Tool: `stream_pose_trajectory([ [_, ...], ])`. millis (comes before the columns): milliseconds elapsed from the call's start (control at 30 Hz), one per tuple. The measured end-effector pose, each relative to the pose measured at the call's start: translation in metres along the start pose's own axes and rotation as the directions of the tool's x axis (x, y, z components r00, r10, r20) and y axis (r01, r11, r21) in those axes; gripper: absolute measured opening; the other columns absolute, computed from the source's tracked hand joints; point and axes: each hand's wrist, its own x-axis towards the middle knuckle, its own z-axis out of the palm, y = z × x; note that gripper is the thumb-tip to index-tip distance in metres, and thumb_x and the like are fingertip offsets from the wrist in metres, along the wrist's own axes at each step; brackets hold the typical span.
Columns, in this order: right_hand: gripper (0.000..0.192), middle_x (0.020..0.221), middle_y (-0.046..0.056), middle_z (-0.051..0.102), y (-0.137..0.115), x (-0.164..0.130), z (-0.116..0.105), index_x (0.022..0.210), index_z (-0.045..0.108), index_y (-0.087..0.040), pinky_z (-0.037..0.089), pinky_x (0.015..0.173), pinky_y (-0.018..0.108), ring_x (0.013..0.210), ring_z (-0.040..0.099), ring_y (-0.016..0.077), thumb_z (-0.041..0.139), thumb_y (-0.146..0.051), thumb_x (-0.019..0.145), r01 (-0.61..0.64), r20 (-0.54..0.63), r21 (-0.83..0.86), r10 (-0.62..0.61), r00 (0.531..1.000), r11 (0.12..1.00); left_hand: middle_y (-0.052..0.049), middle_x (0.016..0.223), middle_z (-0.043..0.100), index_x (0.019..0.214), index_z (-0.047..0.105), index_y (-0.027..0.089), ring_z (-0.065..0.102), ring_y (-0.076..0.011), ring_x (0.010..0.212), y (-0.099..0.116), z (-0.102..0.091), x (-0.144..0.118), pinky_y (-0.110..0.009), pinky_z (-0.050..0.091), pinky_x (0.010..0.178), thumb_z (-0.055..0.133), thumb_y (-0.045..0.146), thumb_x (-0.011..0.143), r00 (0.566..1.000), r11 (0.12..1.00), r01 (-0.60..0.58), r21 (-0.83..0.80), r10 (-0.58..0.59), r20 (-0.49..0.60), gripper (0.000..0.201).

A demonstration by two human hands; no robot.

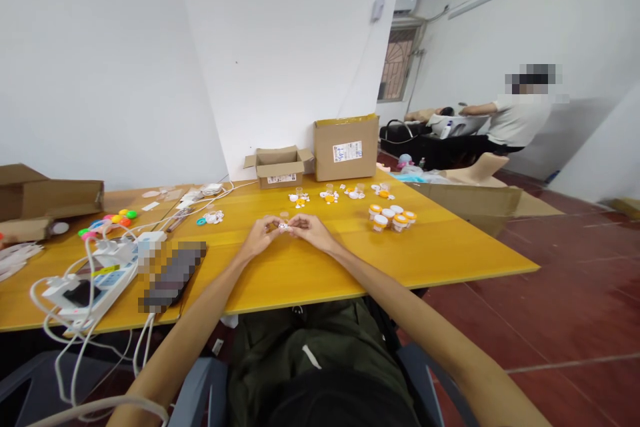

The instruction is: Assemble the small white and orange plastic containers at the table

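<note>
Between my fingertips, just above the yellow table point(320, 273), is a small white plastic part point(283, 227) with dark spots; its exact kind is too small to make out. My left hand point(263, 235) pinches it from the left. From the other side, my right hand point(311, 231) pinches it too. Just beyond my fingers stands a small clear cup point(284, 215). Farther back lie groups of small white and orange parts point(300, 201) with clear cups. Right of my hands, several small jars point(380, 221) with white and orange lids stand clustered together.
An open carton point(279, 167) and a taller cardboard box point(346, 150) stand at the back. On the left are a power strip point(107, 280) with tangled cables, a phone point(174, 275) and colourful balls point(120, 217). A person point(520, 117) sits at a basin far right.
</note>
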Motion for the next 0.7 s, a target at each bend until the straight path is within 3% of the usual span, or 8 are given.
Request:
stream_pose_trajectory([
  [167,0.013,0.091,0.004,0.072,-0.001,-0.002,-0.001,0.090,0.067,-0.020,0.053,0.078,0.031,0.084,0.066,0.0173,0.064,-0.031,0.084,0.135,-0.025,-0.293,-0.149,0.989,0.947,-0.002,0.085,0.072,0.082,0.069,0.020,0.062,-0.0172,0.079,-0.001,-0.004,0.002,-0.028,0.048,0.075,0.061,0.036,0.081,0.990,1.000,0.005,-0.005,-0.006,-0.139,0.018],
  [333,0.022,0.110,0.007,0.066,-0.002,-0.008,0.001,0.110,0.065,-0.024,0.048,0.094,0.038,0.104,0.061,0.0208,0.058,-0.022,0.089,0.264,0.107,-0.615,-0.254,0.961,0.743,-0.002,0.085,0.072,0.085,0.068,0.021,0.063,-0.0176,0.081,-0.006,-0.006,0.003,-0.029,0.048,0.075,0.059,0.035,0.082,0.977,1.000,0.006,-0.019,-0.010,-0.211,0.017],
  [500,0.033,0.112,0.009,0.058,-0.005,-0.013,0.004,0.125,0.058,-0.027,0.047,0.091,0.040,0.104,0.056,0.0237,0.058,-0.026,0.092,0.296,0.225,-0.775,-0.195,0.955,0.558,-0.003,0.087,0.073,0.088,0.070,0.020,0.064,-0.0180,0.081,-0.007,-0.004,0.003,-0.028,0.048,0.073,0.058,0.038,0.083,0.983,0.999,0.005,-0.037,-0.011,-0.186,0.022],
  [700,0.029,0.103,0.007,0.055,-0.012,-0.014,0.008,0.123,0.059,-0.029,0.045,0.086,0.038,0.098,0.053,0.0224,0.053,-0.033,0.095,0.205,0.185,-0.840,-0.090,0.979,0.502,-0.004,0.090,0.074,0.089,0.071,0.020,0.063,-0.0179,0.083,-0.004,-0.004,0.002,-0.028,0.049,0.074,0.056,0.037,0.085,0.992,0.999,0.001,-0.035,-0.006,-0.128,0.023],
])
